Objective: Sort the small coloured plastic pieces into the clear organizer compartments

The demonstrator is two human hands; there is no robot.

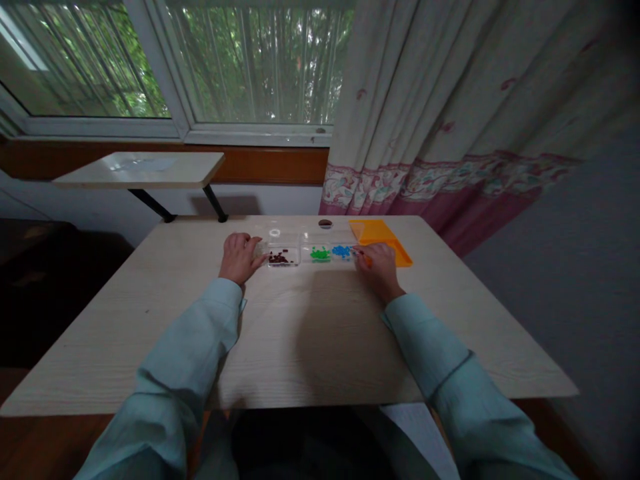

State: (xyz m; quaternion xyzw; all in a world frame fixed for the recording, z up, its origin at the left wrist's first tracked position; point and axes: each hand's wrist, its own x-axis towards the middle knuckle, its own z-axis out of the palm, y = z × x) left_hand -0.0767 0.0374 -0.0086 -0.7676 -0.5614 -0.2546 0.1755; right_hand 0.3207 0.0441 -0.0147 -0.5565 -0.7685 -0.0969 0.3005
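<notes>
Two clear plastic boxes with raised lids stand near the far edge of the table. The left clear plastic box holds small dark red pieces. In the right clear box lie green pieces and blue pieces. My left hand grips the left box's end between thumb and fingers. My right hand is closed at the right box's end, beside the blue pieces. Between its fingers shows a small orange thing, whose kind I cannot make out.
An open orange case lies just behind and beside my right hand. The pale wooden table has a round hole at its back. A small raised shelf stands at the back left. A curtain hangs behind on the right.
</notes>
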